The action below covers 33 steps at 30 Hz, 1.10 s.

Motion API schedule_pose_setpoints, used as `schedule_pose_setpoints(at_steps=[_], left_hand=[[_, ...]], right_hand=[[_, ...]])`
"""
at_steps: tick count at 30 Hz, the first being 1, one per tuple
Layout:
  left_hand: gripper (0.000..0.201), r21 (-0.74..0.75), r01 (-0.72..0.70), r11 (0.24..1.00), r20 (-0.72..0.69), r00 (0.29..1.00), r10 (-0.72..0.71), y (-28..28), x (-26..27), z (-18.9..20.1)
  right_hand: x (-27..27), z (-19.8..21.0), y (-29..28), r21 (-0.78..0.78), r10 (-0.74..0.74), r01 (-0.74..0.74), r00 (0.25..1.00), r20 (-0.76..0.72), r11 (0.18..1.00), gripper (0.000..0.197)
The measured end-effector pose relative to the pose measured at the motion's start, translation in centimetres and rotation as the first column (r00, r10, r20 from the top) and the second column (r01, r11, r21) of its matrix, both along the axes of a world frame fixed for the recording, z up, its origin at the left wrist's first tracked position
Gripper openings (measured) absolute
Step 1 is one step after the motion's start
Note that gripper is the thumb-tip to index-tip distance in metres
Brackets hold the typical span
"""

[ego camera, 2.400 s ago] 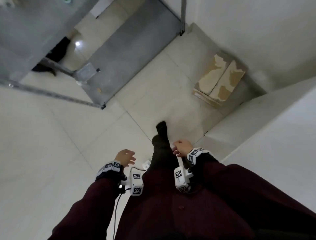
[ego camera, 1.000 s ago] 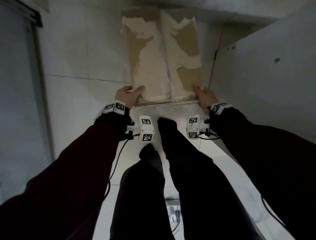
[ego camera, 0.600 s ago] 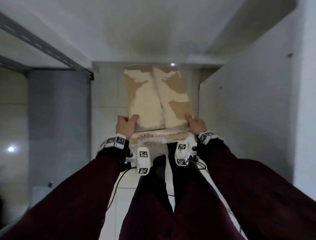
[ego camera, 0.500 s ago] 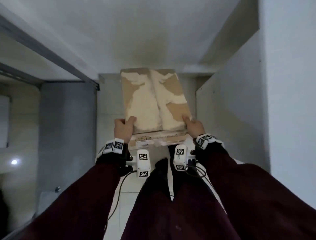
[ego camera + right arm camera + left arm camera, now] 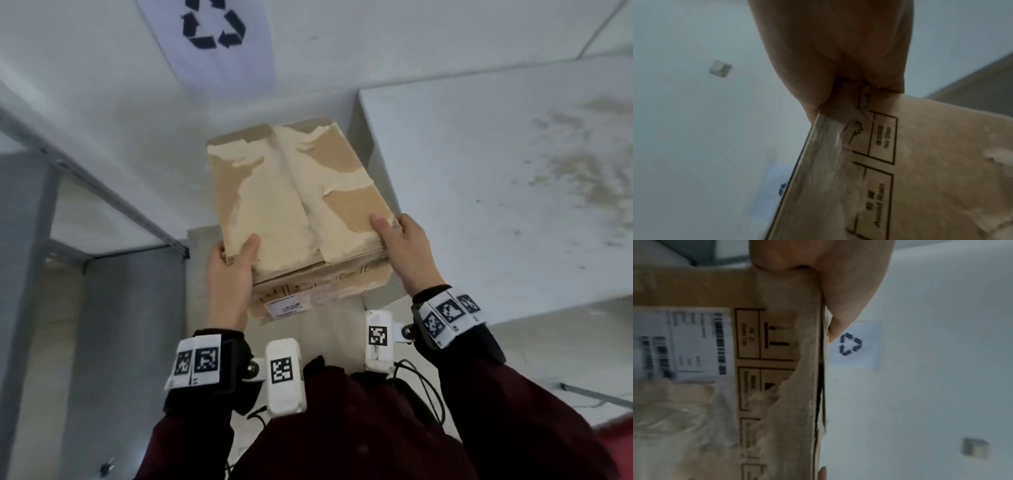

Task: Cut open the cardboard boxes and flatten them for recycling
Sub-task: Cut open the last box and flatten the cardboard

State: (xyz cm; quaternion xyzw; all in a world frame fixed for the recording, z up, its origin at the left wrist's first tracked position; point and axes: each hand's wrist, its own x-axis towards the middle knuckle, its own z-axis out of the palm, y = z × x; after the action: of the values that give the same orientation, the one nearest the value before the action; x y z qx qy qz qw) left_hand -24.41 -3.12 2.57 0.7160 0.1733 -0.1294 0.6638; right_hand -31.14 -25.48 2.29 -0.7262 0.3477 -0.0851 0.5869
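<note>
You have lifted the cardboard box (image 5: 298, 219) off the floor: a second ago it lay flat by the wall with your hands just reaching its near corners, and now it hangs in the air between them, tilted away from you, with the recycling sign (image 5: 214, 37) on the wall above and beyond it. That suggests you are carrying it off to be worked on, since its flaps look closed, so the cutting and flattening are likely not yet begun. Your left hand (image 5: 229, 274) has its grip clamped on the near left corner, thumb laid on the torn top face and the fingers hidden beneath; the left wrist view shows the thumb pressed against the box edge beside the shipping label (image 5: 680, 344) and the printed handling marks. Your right hand (image 5: 407, 253) clamps the near right corner the same way, thumb on top, fingers wrapped under the side; in the right wrist view a strip of clear tape (image 5: 828, 146) runs along the edge just below that grip. The white surface (image 5: 496, 178) stands just beyond your right grip, near enough to serve as a place to set the box down.
</note>
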Motion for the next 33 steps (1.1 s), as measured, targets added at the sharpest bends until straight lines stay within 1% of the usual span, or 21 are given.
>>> schedule_pose_setpoints(at_steps=[2,5,9,11,13,17,20,21,24,26,27,28,30,31,33], left_hand=[[0.046,0.022,0.074,0.997,0.077,0.994,-0.075,-1.6,-0.2,1.8],[0.052,0.021,0.154,0.988,0.160,0.975,-0.156,-4.8,-0.6,3.8],[0.050,0.008,0.239,0.971,0.206,0.950,-0.236,-10.5,-1.8,4.9],[0.047,0.001,0.267,0.964,0.219,0.940,-0.260,-13.7,-2.6,5.1],[0.046,0.004,0.291,0.957,0.228,0.931,-0.284,-17.3,-3.6,5.3],[0.049,0.013,0.327,0.945,0.233,0.918,-0.321,-25.2,-5.8,5.4],[0.047,0.025,0.348,0.937,0.220,0.913,-0.344,-31.4,-7.3,4.9],[0.048,0.018,0.349,0.937,0.211,0.915,-0.345,-33.3,-7.6,4.6],[0.052,-0.007,0.364,0.931,0.169,0.918,-0.358,-38.8,-8.2,3.5],[0.053,-0.010,0.380,0.925,0.144,0.916,-0.374,-42.0,-8.4,2.9],[0.053,-0.007,0.384,0.923,0.139,0.915,-0.379,-43.4,-8.5,2.6],[0.052,0.000,0.386,0.923,0.133,0.914,-0.382,-44.7,-8.5,2.3],[0.049,0.017,0.387,0.922,0.126,0.914,-0.386,-46.9,-8.5,1.6],[0.048,0.022,0.384,0.923,0.124,0.915,-0.384,-47.9,-8.5,1.3],[0.048,0.026,0.373,0.928,0.127,0.919,-0.373,-49.4,-8.5,0.8]], right_hand=[[-1.7,1.2,-1.2,-0.004,-0.056,0.057,0.997,0.057,0.998,0.027],[-4.1,2.2,-3.5,-0.001,-0.143,0.144,0.984,0.110,0.990,0.029],[-6.8,3.2,-8.1,0.019,-0.227,0.227,0.962,0.150,0.974,0.036],[-8.2,3.6,-10.9,0.030,-0.255,0.254,0.950,0.181,0.967,0.035],[-9.7,3.6,-14.0,0.030,-0.276,0.275,0.941,0.195,0.961,0.033],[-12.7,3.6,-21.6,0.035,-0.323,0.322,0.928,0.185,0.946,0.043],[-14.3,3.4,-28.0,0.013,-0.315,0.318,0.930,0.191,0.948,0.031],[-14.6,3.3,-30.1,0.006,-0.313,0.318,0.931,0.186,0.948,0.032],[-15.3,2.7,-35.7,-0.030,-0.326,0.334,0.934,0.147,0.942,0.043],[-15.5,2.2,-39.0,-0.032,-0.324,0.330,0.938,0.124,0.943,0.057],[-15.5,2.2,-40.3,-0.031,-0.323,0.328,0.939,0.116,0.944,0.060],[-15.4,1.8,-41.7,-0.035,-0.318,0.325,0.940,0.120,0.945,0.056],[-15.1,1.3,-44.0,-0.064,-0.318,0.327,0.940,0.120,0.943,0.038],[-14.9,1.1,-45.0,-0.076,-0.320,0.329,0.941,0.111,0.941,0.034],[-14.4,0.6,-46.6,-0.081,-0.308,0.317,0.945,0.106,0.945,0.035]])
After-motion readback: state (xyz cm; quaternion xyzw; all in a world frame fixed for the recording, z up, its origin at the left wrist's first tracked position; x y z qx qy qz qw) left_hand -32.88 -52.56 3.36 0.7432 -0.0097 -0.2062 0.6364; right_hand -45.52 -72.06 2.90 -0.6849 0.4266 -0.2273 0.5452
